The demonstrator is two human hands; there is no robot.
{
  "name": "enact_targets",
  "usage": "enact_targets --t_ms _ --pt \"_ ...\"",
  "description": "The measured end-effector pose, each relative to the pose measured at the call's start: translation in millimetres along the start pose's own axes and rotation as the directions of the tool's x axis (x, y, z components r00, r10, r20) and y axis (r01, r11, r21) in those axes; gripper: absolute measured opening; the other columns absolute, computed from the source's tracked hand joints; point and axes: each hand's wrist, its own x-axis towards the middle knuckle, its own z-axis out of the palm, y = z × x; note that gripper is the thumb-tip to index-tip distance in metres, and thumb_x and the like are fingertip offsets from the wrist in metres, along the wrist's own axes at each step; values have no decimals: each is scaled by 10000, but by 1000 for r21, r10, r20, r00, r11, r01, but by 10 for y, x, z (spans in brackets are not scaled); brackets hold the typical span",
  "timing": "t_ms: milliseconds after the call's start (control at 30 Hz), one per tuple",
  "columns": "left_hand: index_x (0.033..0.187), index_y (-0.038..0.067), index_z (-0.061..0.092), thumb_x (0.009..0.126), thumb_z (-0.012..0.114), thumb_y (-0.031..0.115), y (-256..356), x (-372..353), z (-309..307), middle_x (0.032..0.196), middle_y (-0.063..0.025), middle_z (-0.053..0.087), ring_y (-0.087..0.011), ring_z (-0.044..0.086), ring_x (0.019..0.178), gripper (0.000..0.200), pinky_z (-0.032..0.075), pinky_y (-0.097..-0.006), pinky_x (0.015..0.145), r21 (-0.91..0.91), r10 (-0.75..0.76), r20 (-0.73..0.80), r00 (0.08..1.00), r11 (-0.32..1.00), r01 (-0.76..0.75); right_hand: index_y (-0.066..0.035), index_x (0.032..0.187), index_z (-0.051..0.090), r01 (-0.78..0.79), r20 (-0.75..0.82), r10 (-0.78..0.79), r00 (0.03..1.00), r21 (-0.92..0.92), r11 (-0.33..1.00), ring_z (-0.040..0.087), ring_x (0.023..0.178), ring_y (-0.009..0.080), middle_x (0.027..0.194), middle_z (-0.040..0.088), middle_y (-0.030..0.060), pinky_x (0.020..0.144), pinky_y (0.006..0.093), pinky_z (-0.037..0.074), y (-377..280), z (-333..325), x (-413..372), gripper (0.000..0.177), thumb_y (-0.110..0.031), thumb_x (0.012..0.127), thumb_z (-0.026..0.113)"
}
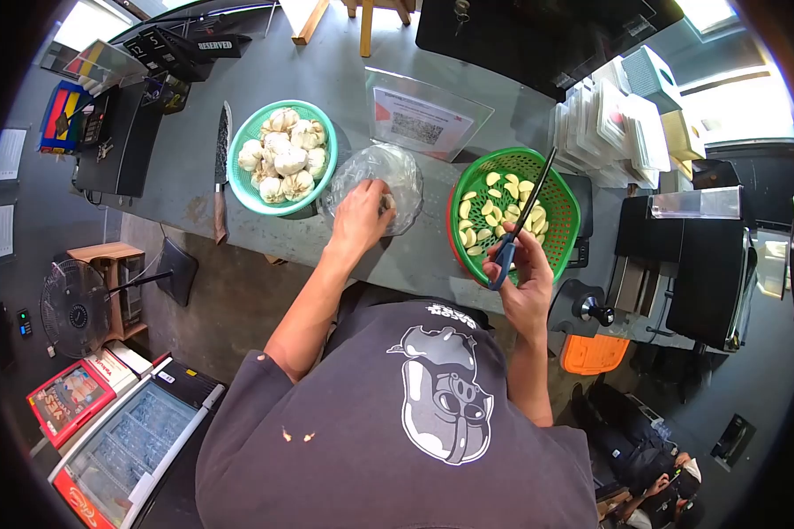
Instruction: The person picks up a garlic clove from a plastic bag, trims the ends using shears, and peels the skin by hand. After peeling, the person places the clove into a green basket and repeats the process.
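Observation:
My left hand [362,213] is over a clear plastic bag [401,181], its fingers curled together at the bag's opening; what they hold, if anything, is hidden. Left of it, a light green basket [237,175] holds several whole garlic bulbs [289,160]. In my right hand [528,280] are blue-handled scissors [505,257], with the dark blades pointing up and away over a green basket [560,189]. Peeled garlic cloves [494,214] lie inside that basket. A knife [221,172] with a wooden handle lies beside the left basket.
A clear stand with a printed code sheet [423,116] stands behind the bag. Stacked plastic lids [604,128] are at the back right, near a black machine [701,264]. A fan [78,309] is at the left. Another person [657,472] is at the lower right.

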Motion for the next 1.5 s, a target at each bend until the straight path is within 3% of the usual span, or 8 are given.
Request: enact_targets --t_ms 300,400,533,767,967,1100,1300,1500 --pt "968 6 599 743 656 -79 -117 100 162 877 -209 662 -418 660 829 247 545 -471 742 -291 1 -46 999 956 -15 3 1382 498 0 -60 0 998 2 1000 665 877 162 1005 658 103 773 295 570 10 140 -172 597 108 831 700" --pt "1005 3 628 767 712 -58 -37 10 -138 924 -156 701 -269 709 841 259 560 -356 759 -300 94 -174 980 943 -144 17 1375 493 1 -9 -1 1000 16 1000 675 894 171 989 655 96 790 295 570 11 244 -212 580 63 846 724" --pt "1035 -25 647 845 717 -34 -41 -92 -389 969 -100 726 -123 668 879 203 535 -279 778 -604 -22 -81 996 797 -31 10 1360 488 -125 14 125 992 166 978 696 898 180 990 654 85 803 291 562 -36 601 -265 567 -14 862 756" --pt "999 -23 722 810 769 -25 -312 -110 -341 991 -112 711 -133 676 826 195 550 -258 733 -792 -2 -66 998 608 -51 -33 1372 488 -231 120 232 965 -26 973 652 903 125 1023 633 66 791 262 516 260 968 -311 577 56 848 714" --pt "984 -40 715 823 751 -47 -380 -111 -369 1045 -119 695 -161 714 865 165 583 -267 778 -786 13 -20 1000 618 -23 -71 1317 495 -262 132 338 932 -400 878 575 919 165 1025 573 55 757 307 497 277 1298 -128 725 -224 721 878" --pt "966 -50 709 813 736 -78 -373 -126 -273 1028 -117 704 -173 731 893 158 594 -267 784 -878 -4 -39 999 478 -32 -35 1264 539 -217 75 279 957 -454 864 597 800 178 945 611 82 697 312 501 317 1357 -41 629 -254 762 849" --pt "948 -45 714 797 742 -85 -340 -219 -186 1009 -118 714 -158 726 875 158 594 -265 772 -824 -45 -50 998 566 -16 -21 1267 545 -95 130 180 975 -486 869 621 820 188 943 639 128 637 301 498 472 1330 -48 555 -219 817 802" --pt "928 -33 718 802 763 -37 -375 -313 -136 987 -129 730 -172 734 847 134 589 -280 757 -794 -101 -99 990 607 -18 4 1280 532 -344 168 438 883 -403 848 664 855 299 1069 656 184 753 388 532 344 1336 13 560 -236 840 783"
